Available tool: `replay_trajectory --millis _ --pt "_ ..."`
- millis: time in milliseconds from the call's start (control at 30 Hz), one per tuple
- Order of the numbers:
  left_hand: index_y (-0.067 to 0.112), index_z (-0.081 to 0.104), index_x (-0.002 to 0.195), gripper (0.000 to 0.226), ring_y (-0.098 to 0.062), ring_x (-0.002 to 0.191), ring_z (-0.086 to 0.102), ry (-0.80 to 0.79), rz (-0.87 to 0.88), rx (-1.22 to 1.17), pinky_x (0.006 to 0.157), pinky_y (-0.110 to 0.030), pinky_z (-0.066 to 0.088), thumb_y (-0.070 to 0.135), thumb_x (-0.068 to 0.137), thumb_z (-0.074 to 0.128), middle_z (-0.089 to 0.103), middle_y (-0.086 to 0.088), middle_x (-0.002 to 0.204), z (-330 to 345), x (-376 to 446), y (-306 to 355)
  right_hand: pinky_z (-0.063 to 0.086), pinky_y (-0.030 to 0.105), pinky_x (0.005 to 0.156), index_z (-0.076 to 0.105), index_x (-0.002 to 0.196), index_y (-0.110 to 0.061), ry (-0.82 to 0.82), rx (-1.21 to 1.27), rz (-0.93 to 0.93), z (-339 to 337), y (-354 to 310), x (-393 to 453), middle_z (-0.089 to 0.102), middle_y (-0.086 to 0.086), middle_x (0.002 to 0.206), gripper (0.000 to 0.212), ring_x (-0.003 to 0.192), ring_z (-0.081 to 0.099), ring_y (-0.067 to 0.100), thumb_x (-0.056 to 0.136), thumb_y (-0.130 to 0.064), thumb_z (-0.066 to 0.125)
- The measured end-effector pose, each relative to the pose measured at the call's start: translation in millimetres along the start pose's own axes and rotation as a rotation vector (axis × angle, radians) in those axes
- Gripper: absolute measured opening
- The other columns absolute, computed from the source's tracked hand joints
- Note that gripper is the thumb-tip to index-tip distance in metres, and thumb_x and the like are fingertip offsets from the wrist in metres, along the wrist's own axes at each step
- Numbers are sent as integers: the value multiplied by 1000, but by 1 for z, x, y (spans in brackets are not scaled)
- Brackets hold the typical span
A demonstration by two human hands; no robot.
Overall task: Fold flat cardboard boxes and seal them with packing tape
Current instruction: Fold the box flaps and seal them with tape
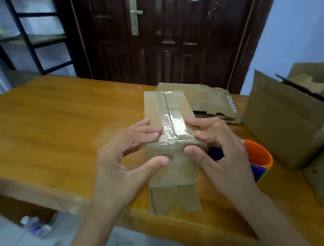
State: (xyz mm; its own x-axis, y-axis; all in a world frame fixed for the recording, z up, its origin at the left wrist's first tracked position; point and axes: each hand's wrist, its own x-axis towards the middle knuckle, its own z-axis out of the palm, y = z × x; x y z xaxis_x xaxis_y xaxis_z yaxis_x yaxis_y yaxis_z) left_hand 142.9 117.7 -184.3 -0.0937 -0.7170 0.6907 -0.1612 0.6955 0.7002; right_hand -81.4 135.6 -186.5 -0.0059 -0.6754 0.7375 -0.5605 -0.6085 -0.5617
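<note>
A small cardboard box (170, 141) stands on a wooden table (51, 127), near its front edge, held between two bare hands. Clear tape (171, 120) runs along the seam on top of the box and bends down over its near edge. The left hand (121, 159) grips the box's left side, fingers curled onto the top beside the tape and thumb pressing the front face. The right hand (219, 147) grips the box's right side the same way, its thumb on the tape at the front edge. A loose flap (175, 199) lies flat on the table below the box. Behind the box to the right lies flattened cardboard (209, 99). Right of the box sits an orange and blue tape dispenser (259, 158), partly hidden by the right hand, and beyond it a larger open box (285, 121).
</note>
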Motion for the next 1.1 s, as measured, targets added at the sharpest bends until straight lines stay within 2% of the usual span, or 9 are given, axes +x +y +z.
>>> replay_trajectory --millis 167,333,500,700,800,900,967,1033,1100 --pt "16 75 87 25 -4 121 68 223 16 164 83 -25 60 36 78 87 78 13 103 25 2 16 62 41 75 67 110 -13 86 -129 36 13 -17 3 68 -5 121 56 113 65 14 88 -65 67" --pt "10 79 105 27 -12 125 68 83 73 109 94 -32 61 21 82 88 77 3 116 8 0 3 64 37 80 68 112 -16 -15 -50 52 0 -13 2 67 -13 133 35 122 64 9 96 -47 67" --pt "10 75 121 29 -16 133 63 -120 101 85 109 -36 54 14 92 75 74 1 129 -13 4 -4 54 15 91 69 109 -10 -77 -77 -37 -10 -4 0 65 -9 139 20 128 59 -1 104 -27 59" --pt "12 78 116 30 -14 130 65 -17 134 191 108 -41 55 19 88 83 75 4 125 -5 -9 10 53 13 91 69 125 -16 -110 -54 66 -14 -11 4 63 -19 141 32 120 58 -13 105 -37 57" --pt "18 82 107 28 -8 121 68 74 192 404 98 -30 59 29 82 87 76 11 121 6 -23 29 58 29 94 73 125 -29 -157 -196 88 -25 -13 18 61 -22 140 32 125 56 -7 105 -46 54" --pt "29 74 118 34 4 102 65 -45 133 589 76 -10 49 45 88 78 68 16 133 20 -24 51 58 43 94 71 124 -42 -318 -444 151 -31 -24 50 63 -24 131 50 122 56 2 99 -69 37" --pt "36 64 129 34 7 82 61 -110 120 615 72 -5 44 42 95 67 56 20 146 27 -16 62 58 45 91 69 121 -46 -450 -549 222 -29 -41 74 68 -20 122 64 111 61 4 91 -83 26" --pt "40 61 132 33 6 76 59 -116 71 574 67 -8 53 39 100 58 53 25 143 18 -6 70 58 41 90 69 125 -44 -544 -652 236 -22 -49 96 70 -15 125 65 110 64 9 87 -84 36" --pt "40 66 124 28 4 83 63 1 -9 548 63 -14 54 38 99 54 61 26 124 -7 9 75 55 36 93 63 138 -39 -637 -688 251 -14 -47 112 65 -11 138 69 120 61 13 85 -82 52"
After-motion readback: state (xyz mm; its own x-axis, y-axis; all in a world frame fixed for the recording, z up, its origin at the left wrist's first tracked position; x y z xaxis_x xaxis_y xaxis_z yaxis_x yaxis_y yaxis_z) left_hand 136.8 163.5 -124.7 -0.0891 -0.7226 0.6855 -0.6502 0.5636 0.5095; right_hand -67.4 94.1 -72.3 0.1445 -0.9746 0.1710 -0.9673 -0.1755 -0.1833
